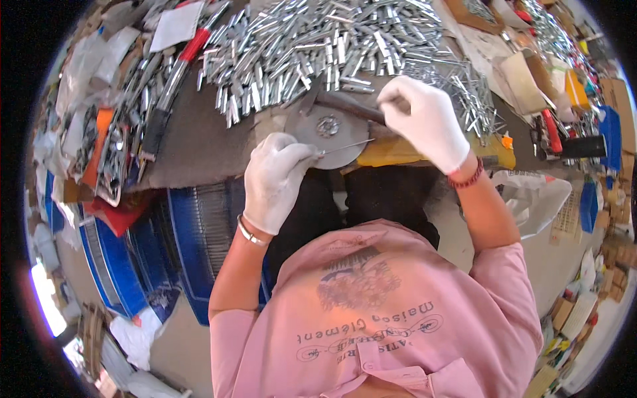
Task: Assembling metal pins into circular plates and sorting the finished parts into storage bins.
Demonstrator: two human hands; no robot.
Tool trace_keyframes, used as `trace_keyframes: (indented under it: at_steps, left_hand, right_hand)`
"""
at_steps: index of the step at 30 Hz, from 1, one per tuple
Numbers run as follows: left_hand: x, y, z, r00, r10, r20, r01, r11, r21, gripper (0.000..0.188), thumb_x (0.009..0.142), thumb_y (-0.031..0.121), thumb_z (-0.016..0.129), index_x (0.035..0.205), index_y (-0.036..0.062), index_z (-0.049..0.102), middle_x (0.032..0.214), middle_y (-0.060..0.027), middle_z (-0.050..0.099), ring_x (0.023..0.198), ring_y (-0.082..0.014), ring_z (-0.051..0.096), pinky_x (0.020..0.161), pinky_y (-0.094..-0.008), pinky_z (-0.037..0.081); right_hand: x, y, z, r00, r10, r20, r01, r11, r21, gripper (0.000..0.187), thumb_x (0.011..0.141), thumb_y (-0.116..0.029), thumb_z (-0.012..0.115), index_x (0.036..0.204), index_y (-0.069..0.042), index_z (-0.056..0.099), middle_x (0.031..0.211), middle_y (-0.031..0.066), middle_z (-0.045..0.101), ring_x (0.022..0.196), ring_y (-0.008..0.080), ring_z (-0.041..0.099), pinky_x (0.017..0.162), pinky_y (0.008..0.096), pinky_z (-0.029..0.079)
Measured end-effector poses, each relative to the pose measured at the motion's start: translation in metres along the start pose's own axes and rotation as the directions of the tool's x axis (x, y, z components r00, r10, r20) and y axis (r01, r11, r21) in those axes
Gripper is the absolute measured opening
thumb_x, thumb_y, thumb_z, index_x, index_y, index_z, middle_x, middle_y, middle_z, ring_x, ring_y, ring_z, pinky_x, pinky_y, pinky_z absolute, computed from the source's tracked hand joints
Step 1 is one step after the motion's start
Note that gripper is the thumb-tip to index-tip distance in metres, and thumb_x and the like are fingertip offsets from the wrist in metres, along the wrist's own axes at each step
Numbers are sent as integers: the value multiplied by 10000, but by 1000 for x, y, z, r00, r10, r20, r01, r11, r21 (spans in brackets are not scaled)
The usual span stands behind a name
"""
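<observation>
My left hand (277,176), in a white glove, pinches a thin metal rod (348,146) that points to the right, above the near edge of a round grey plate (308,132). A small cluster of shiny metal bits (328,126) lies at the plate's middle. My right hand (424,119), also gloved in white, is raised right of the plate with thumb and fingers curled together. Whether anything small is in that pinch cannot be made out. Close to its fingertips is the end of a dark hammer handle (352,105), which lies across the plate's far side.
Beyond the plate spreads a large heap of silvery metal tubes (318,50), with thinner pins (468,96) at its right. Tools, including a red-and-black bar (179,69), crowd the left. A cardboard box (524,79) stands right. Blue spools (199,232) sit below the bench's left edge.
</observation>
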State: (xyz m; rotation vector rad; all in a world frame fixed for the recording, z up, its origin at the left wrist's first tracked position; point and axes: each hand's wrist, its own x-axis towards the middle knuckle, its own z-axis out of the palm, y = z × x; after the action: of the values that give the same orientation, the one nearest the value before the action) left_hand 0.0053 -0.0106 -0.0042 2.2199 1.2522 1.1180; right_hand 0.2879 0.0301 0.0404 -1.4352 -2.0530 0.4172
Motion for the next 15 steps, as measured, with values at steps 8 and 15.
trace_keyframes:
  at_steps: [8, 15]
  left_hand:
    - [-1, -1, 1, 999, 43, -29, -42, 997, 58, 214, 752, 28, 833, 936, 105, 753, 912, -82, 660, 868, -325, 680, 754, -429, 545]
    - [-2, -1, -1, 999, 45, -26, -43, 996, 81, 206, 754, 30, 832, 915, 102, 726, 926, -77, 658, 869, -325, 680, 751, -428, 550]
  right_hand:
    - [-19, -42, 61, 954, -294, -54, 299, 938, 175, 138, 820, -9, 773, 935, -80, 744, 1043, 84, 712, 1005, 317, 691, 910, 414, 555]
    - [-17, -44, 65, 955, -296, 13, 291, 945, 148, 89, 840, -37, 756, 909, -84, 727, 1041, 87, 692, 1007, 338, 672, 923, 441, 537]
